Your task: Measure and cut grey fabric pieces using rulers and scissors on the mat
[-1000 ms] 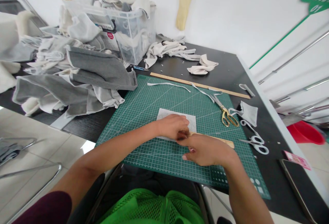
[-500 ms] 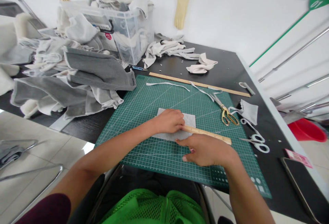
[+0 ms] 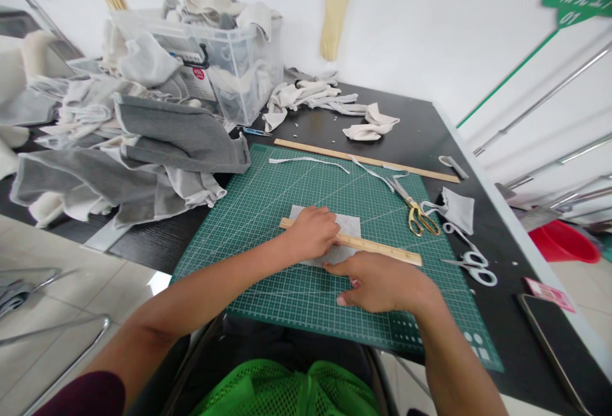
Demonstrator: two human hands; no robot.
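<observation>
A short wooden ruler (image 3: 382, 250) lies across a small piece of grey cloth (image 3: 351, 225) on the green cutting mat (image 3: 287, 183). My left hand (image 3: 313, 232) is closed on the ruler near its middle, the fingers curled over its edge and their tips partly hidden. At the cloth's near edge, my right hand (image 3: 377, 281) rests its index fingertip just below the ruler. Its thumb is held apart and nothing shows in its grasp. To the right of both hands lie gold-handled scissors (image 3: 421, 217) and white-handled scissors (image 3: 475, 267).
A long wooden ruler (image 3: 335, 151) and thin cloth strips (image 3: 310, 160) lie at the mat's far side. Heaped grey cloth (image 3: 176, 132) and a clear plastic box (image 3: 243, 72) stand at left. A phone (image 3: 564, 346) lies at the right edge.
The short ruler's left end now shows beyond my left hand, where it was hidden before. My right hand stays at the cloth's near edge. The whole view has shifted slightly.
</observation>
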